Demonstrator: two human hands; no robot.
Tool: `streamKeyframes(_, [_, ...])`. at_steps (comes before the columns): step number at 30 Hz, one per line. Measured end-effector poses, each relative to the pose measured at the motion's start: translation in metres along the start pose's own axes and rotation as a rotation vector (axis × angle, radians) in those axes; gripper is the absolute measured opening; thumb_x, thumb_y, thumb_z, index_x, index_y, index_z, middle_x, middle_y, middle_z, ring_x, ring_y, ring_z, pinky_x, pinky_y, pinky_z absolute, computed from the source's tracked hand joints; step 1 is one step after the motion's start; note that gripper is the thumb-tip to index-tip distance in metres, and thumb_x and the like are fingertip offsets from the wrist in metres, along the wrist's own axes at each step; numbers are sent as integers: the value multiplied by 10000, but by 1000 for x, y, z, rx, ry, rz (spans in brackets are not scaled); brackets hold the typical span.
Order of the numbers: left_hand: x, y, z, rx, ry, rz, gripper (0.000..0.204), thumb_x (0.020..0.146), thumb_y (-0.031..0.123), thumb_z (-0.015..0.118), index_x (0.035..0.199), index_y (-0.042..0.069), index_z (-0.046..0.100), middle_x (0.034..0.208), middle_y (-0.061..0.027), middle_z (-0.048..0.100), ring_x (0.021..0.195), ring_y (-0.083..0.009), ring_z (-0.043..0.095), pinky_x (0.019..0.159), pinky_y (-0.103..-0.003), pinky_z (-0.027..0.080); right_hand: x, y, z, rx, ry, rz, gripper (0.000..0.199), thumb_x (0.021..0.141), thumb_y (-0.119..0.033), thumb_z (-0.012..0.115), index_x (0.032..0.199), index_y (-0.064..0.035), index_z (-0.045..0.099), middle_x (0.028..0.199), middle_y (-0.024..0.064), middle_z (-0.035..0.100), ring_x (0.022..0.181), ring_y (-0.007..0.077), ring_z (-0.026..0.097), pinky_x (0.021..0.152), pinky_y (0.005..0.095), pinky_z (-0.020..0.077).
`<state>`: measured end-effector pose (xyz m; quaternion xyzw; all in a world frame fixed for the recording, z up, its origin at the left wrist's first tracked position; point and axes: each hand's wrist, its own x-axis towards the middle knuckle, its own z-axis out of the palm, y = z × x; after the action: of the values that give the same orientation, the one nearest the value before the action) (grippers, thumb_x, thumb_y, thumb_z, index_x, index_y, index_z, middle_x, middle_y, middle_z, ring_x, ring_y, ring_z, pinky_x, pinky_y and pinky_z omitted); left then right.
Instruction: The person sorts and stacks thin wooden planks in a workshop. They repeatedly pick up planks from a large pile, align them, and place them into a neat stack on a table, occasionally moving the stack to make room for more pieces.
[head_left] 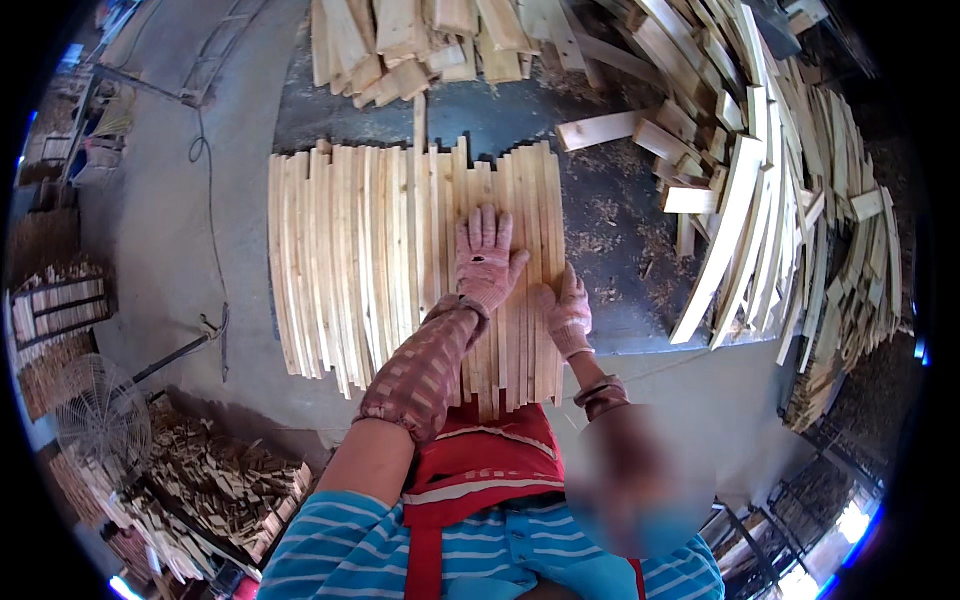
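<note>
The left hand (483,262) lies flat on a row of pale wooden strips (400,250), fingers close together, thumb out; the right hand (569,318) rests at the row's right edge, thumb apart, though I can't tell whether it pinches a strip. Both wear pinkish gloves. A wire-caged fan (103,408) stands far left. The strips lie side by side on the dark table (632,318), their near ends against a red apron (485,455) whose pale marks I can't read. Loose boards (728,215) heap up rightward.
</note>
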<state>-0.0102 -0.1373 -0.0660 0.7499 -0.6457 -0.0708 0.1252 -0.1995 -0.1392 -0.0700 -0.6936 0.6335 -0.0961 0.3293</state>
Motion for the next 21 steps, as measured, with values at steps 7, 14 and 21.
streamKeyframes(7, [-16,-17,-22,-137,-56,-101,858,876,473,680,1568,101,334,1587,-266,340,1493,-456,266,1236,-572,166,-10,15,-7,315,-55,4,575,908,-303,674,1411,-52,549,1209,226,646,1086,372,645,911,436,522])
streamKeyframes(14, [-107,-39,-76,-216,-155,-543,865,891,405,692,1594,114,280,1668,-232,182,1544,-433,149,1261,-545,115,-13,51,-1,623,-154,117,454,992,-266,619,1379,-29,601,1225,167,695,1098,232,655,964,339,497])
streamKeyframes(21, [-218,-80,-51,-49,56,-613,857,890,441,698,1566,83,312,1598,-297,276,1490,-486,237,1223,-601,163,-3,64,2,389,-146,22,457,1016,-358,581,1366,-66,619,1195,207,698,1137,352,645,977,405,496])
